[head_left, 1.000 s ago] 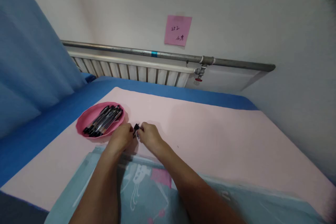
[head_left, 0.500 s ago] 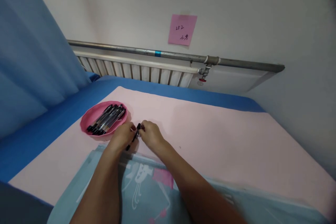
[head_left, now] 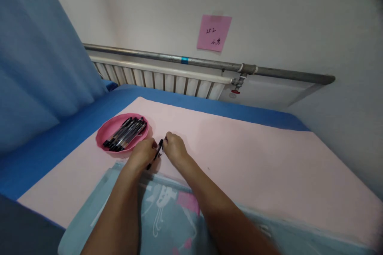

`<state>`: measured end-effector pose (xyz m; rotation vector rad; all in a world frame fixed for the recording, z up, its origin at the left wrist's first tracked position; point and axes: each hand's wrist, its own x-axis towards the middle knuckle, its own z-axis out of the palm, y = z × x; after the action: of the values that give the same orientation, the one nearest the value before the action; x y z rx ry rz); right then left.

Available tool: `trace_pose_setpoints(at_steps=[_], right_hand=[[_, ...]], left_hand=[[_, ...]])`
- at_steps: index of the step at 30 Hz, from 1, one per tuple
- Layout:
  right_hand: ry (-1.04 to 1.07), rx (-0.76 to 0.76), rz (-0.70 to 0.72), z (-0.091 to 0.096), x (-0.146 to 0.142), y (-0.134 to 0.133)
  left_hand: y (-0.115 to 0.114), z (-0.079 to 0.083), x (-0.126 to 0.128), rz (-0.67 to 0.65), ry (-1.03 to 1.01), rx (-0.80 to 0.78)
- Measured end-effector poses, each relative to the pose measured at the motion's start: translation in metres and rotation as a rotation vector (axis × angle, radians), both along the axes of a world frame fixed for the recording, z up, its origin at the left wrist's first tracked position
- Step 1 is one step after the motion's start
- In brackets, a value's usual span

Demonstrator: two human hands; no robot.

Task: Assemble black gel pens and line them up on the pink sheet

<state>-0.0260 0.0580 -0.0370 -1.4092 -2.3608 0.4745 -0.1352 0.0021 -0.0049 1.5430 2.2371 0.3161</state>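
My left hand (head_left: 145, 152) is closed on a black-and-clear pen (head_left: 158, 149), which slants up and to the right from its fingertips over the pink sheet. Close by the pen's upper end, my right hand (head_left: 175, 149) is pinched shut. A small dark bit shows at its fingertips, too small to name. To the left of my hands, an oval pink tray (head_left: 103, 130) holds several similar pens (head_left: 127, 133) lying side by side. Both forearms reach across a teal patterned cloth (head_left: 167, 215).
The pink sheet (head_left: 254, 159) covers a blue surface (head_left: 209, 105). Behind it run a white radiator (head_left: 170, 83) and a metal pipe (head_left: 209, 64) with a red-handled valve (head_left: 235, 91). A blue curtain (head_left: 44, 67) hangs at left; a pink note (head_left: 214, 33) is on the wall.
My right hand's fingertips have drawn slightly away from the pen, opening a small gap. The left hand keeps its hold. The whole view has shifted a little.
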Motion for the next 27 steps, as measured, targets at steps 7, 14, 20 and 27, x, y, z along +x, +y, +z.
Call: trace_pose_setpoints(at_steps=[7, 14, 20, 27], right_hand=[[0.011, -0.052, -0.034, 0.001, -0.002, -0.001], [0.146, -0.097, -0.056, -0.01, 0.012, 0.013], [0.0, -0.041, 0.139, -0.009, 0.014, 0.019], [-0.104, -0.058, 0.141, -0.006, 0.01, 0.015]], left_hand=[[0.001, -0.003, -0.003, -0.012, 0.005, 0.005], [0.001, -0.005, -0.004, -0.007, -0.006, 0.008], [0.0, -0.002, -0.004, -0.007, -0.01, 0.001], [0.0, 0.0, -0.003, 0.004, -0.006, -0.016]])
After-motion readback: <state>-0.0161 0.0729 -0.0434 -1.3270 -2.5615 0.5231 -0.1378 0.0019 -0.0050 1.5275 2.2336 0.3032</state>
